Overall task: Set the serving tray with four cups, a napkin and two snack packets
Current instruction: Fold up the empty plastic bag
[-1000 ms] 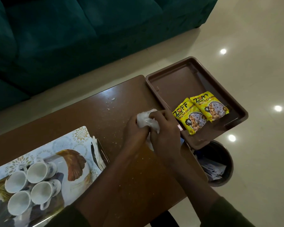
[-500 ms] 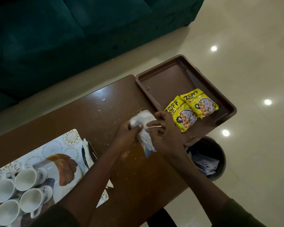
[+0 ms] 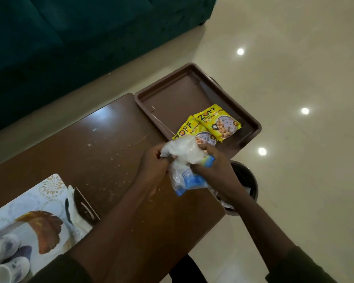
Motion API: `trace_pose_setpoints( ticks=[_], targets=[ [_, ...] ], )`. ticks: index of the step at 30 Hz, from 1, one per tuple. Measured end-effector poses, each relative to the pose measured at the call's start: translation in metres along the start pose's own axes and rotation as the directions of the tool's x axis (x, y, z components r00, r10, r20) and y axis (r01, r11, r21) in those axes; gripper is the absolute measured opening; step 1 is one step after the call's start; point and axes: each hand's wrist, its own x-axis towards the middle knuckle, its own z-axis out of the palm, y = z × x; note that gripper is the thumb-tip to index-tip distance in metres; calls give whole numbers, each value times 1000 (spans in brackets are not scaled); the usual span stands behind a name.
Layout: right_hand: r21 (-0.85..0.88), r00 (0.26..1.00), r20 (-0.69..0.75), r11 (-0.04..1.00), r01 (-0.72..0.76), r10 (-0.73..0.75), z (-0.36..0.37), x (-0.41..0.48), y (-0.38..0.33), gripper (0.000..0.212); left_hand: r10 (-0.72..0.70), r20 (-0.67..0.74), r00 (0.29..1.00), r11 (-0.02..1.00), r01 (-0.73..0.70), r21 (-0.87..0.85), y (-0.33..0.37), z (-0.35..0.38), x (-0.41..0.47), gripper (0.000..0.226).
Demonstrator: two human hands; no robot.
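Packets [image 3: 208,129] lie in your brown tray [image 3: 172,94]. Your left hand [image 3: 153,164] and right hand [image 3: 211,170] grip what seems a wrapped napkin [image 3: 182,158] over the desk [image 3: 102,144]; cups [image 3: 2,260] remain.

Dim indoor light; three ceiling lamps glare as white spots on the glossy cream tiled floor [image 3: 294,78]. White cups [image 3: 0,260] at lower left blur; edges bow slightly.

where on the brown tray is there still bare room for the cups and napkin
The brown tray is bare across its far half, between the far rim and the snack packets. The near right corner is crowded: both packets lie there, overlapping.
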Motion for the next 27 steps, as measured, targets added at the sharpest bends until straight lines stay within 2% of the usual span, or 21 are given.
trace_pose_setpoints(
  ticks=[2, 4, 8, 10, 14, 20, 22, 27],
  targets=[
    [-55, 995, -100, 998, 18, -23, -18, 0, 5, 40, -5, 26, 1000, 999, 3, 52, 0, 17, 2, 22],
    [-102, 973, -228, 995, -5, -18, -44, 2, 13, 38, -30, 73, 997, 999, 28, 29, 3, 35, 5, 27],
    [-107, 854, -516, 983, -149, 73, -107, 1, 50, 33, -25, 109, 994, 999, 22, 27, 11, 59, 13, 18],
    [-126, 810, -574, 964, -234, 122, -130, -2, 76, 34, -25, 101, 995, 998, 20, 57, 12, 69, 18, 14],
    [-208, 794, -556, 883, -421, 247, -142, -2, 128, 55, -9, 68, 998, 995, 2, 99, 16, 77, 27, 12],
    [-266, 816, -423, 807, -527, 393, -126, 22, 179, 94, -10, 44, 999, 989, 4, 145, 23, 76, 41, 12],
    [-269, 798, -430, 785, -559, 422, -119, 23, 187, 90, -12, 27, 1000, 988, 8, 154, 26, 75, 44, 13],
    [-292, 824, -457, 818, -495, 336, -120, 26, 189, 44, -8, -15, 1000, 986, 10, 167, 28, 70, 49, 14]
  ],
)
